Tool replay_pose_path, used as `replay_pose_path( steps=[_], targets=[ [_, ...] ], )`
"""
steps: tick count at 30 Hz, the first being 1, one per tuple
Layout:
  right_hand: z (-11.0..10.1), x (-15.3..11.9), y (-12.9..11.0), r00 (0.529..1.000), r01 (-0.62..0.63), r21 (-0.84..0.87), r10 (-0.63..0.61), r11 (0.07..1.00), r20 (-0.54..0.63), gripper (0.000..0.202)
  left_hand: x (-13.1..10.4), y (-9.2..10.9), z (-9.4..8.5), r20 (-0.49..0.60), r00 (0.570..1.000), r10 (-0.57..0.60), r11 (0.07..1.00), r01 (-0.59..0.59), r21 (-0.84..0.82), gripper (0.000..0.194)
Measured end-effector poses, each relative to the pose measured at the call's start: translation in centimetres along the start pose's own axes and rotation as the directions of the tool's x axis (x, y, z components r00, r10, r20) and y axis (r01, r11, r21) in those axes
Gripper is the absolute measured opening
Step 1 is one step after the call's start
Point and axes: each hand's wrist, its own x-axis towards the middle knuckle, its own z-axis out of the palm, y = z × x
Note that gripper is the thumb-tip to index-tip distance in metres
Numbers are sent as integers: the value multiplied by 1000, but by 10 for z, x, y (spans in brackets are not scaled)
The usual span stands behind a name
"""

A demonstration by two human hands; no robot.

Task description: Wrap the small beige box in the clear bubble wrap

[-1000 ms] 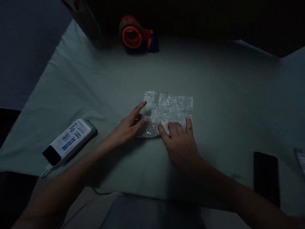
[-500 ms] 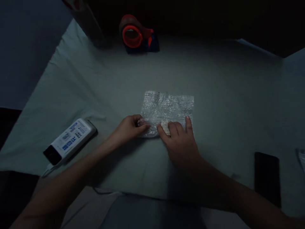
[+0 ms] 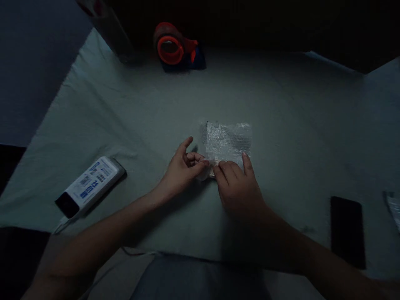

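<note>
While the clear plastic wrap [image 3: 227, 139] is lying centrally, I am pinching its seven-o'clock corner with the left hand [image 3: 178, 173], pressing its six-o'clock edge with the right hand [image 3: 242, 189], grasp unclear, and judging it light, limp, slippery, best gripped at corners.

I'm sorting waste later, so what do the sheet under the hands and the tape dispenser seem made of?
Sheet: probably thin clear plastic, perhaps bubble wrap; it is see-through, wrinkled and speckled with glints.
Tape dispenser: likely hard plastic, orange-red and smooth-looking; its dark blue base could be plastic or painted metal.
</note>
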Motion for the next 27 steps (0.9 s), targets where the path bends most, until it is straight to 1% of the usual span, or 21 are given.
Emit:
replay_pose_path(
  steps=[3, 5, 7, 9, 12, 14, 16, 18, 21, 23, 25, 27],
  targets=[
    [1, -4, 1, 1000, 10, 6, -10, 1000, -14, 32, -2, 8, 3, 29, 997, -76, 997, 76, -19, 57],
    [1, -5, 1, 999, 11, 25, -11, 1000, -30, 30, -5, 10, 3, 56, 993, -101, 994, 103, -31, 41],
    [0, -6, 1, 998, 17, 62, -13, 998, -55, 27, -8, 9, 2, 92, 992, -83, 995, 87, -40, 31],
    [-2, -6, 3, 996, 20, 121, -10, 992, -87, 22, -12, 6, 1, 121, 992, -23, 1000, 24, -9, 24],
    [-3, -7, 9, 992, 9, 232, 22, 973, -128, 18, -16, 2, 1, 133, 986, 99, 981, -119, 152, 17],
    [-2, -6, 13, 989, -3, 288, 44, 958, -138, 17, -17, 2, 1, 138, 973, 186, 928, -220, 299, 14],
    [-2, -4, 17, 988, -8, 316, 56, 949, -145, 16, -16, 1, -1, 143, 964, 225, 871, -265, 414, 13],
    [-1, -2, 19, 985, -26, 319, 79, 947, -154, 16, -15, 1, -3, 156, 970, 185, 861, -236, 451, 16],
    [-3, 2, 19, 983, -57, 279, 102, 959, -150, 25, -14, -2, -6, 188, 977, 99, 898, -169, 405, 20],
    [-4, 5, 19, 988, -41, 227, 73, 973, -135, 27, -13, -3, -7, 199, 976, 91, 903, -165, 396, 20],
    [-6, 9, 19, 993, -11, 183, 32, 983, -114, 25, -12, -3, -8, 205, 975, 83, 885, -167, 434, 16],
    [-6, 14, 21, 996, -12, 162, 27, 987, -90, 26, -12, -1, -10, 214, 973, 85, 864, -179, 471, 16]
  ],
)
